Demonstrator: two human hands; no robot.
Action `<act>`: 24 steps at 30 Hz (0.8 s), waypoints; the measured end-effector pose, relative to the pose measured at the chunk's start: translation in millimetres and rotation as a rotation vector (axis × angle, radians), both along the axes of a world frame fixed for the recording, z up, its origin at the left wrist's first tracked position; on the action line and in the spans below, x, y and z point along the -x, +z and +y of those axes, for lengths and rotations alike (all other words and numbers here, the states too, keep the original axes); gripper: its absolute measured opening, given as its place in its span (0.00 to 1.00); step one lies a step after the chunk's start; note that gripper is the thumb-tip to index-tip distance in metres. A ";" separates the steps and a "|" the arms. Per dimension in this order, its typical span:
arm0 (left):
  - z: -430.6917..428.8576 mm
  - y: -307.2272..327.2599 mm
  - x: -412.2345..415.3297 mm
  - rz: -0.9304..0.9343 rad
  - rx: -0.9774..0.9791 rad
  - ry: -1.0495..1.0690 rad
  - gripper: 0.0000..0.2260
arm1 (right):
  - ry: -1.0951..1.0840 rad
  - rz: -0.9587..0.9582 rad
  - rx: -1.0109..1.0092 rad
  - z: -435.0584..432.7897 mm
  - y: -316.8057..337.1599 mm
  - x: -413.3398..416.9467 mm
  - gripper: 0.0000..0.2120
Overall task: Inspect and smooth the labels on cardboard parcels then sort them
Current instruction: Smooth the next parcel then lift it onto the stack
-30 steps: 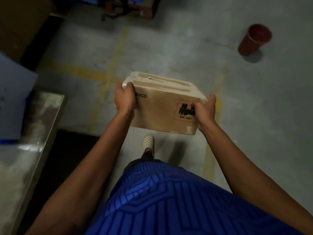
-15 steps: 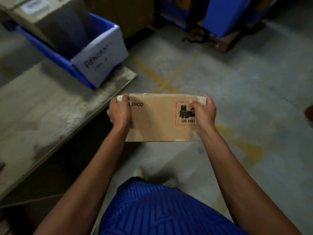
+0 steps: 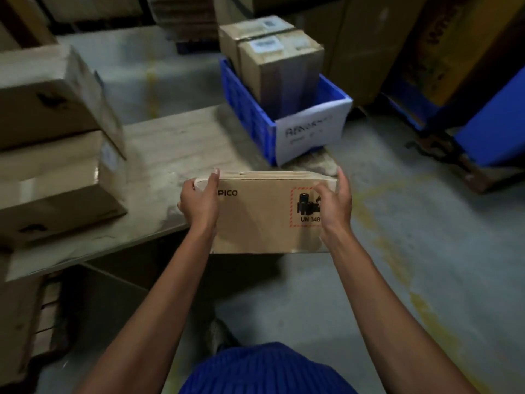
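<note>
While both hands are carrying it, the parcel [image 3: 255, 217] is hanging in mid-air at the centre of the frame, just off the near corner of the wooden bench [image 3: 176, 149], with its long printed face showing to the camera. The left hand [image 3: 200, 203] is gripping the left end, fingers curling round the corner and thumb lying upright on the near face. The right hand [image 3: 335, 206] is clasping the right end, its thumb pressing across the red-bordered hazard mark [image 3: 302, 206] and its fingers reaching over the far edge. No shipping label is showing on this face.

Judging by the easy two-handed hold, the parcel is proving light to moderate in weight. The board is looking stiff, and the taped top edge is looking smooth and possibly slippery. The short ends, low toward the bottom corners, are offering the safest hold, leaving the faces free for smoothing.

Beyond it, in the upper middle of the frame, a blue crate [image 3: 250, 115] is sitting on the bench, bearing a handwritten paper sign [image 3: 309, 132] too blurred to read and holding two labelled boxes [image 3: 281, 66]. Stacked cartons [image 3: 51, 123] are occupying the bench at the left. Concrete floor [image 3: 426, 251] with worn yellow lines is filling the right.
</note>
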State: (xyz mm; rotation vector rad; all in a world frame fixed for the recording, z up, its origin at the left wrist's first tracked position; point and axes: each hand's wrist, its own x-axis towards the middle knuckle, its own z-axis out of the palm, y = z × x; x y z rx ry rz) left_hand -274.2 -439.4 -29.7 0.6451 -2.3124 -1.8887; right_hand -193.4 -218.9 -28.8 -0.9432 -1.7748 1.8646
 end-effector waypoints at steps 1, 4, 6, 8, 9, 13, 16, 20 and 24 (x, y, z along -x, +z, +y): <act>-16.1 1.3 8.1 0.000 0.004 0.026 0.35 | 0.040 0.015 0.009 -12.5 1.9 10.4 0.33; -60.5 7.2 33.4 0.027 -0.001 0.130 0.33 | 0.118 0.037 0.060 -48.5 8.6 41.3 0.27; -85.2 9.4 48.9 0.068 -0.021 0.176 0.23 | 0.160 0.045 0.084 -70.3 8.2 62.4 0.23; -108.3 3.7 64.1 0.092 -0.049 0.177 0.15 | 0.214 0.012 0.062 -89.0 4.9 84.5 0.16; -119.6 -0.8 71.8 0.093 -0.051 0.154 0.14 | 0.243 -0.004 0.059 -96.0 1.4 95.6 0.12; -165.1 -37.6 106.7 0.033 -0.012 0.031 0.19 | 0.358 -0.091 0.035 -115.4 -21.2 138.0 0.08; -187.6 -66.9 119.9 -0.033 0.000 -0.034 0.19 | 0.451 -0.136 -0.003 -123.1 -40.2 164.5 0.14; -195.8 -89.1 131.8 -0.077 0.040 -0.119 0.20 | 0.493 -0.204 -0.007 -124.3 -57.3 192.8 0.20; -183.9 -89.1 156.2 -0.060 0.051 -0.083 0.20 | 0.519 -0.197 -0.030 -117.6 -65.2 218.5 0.28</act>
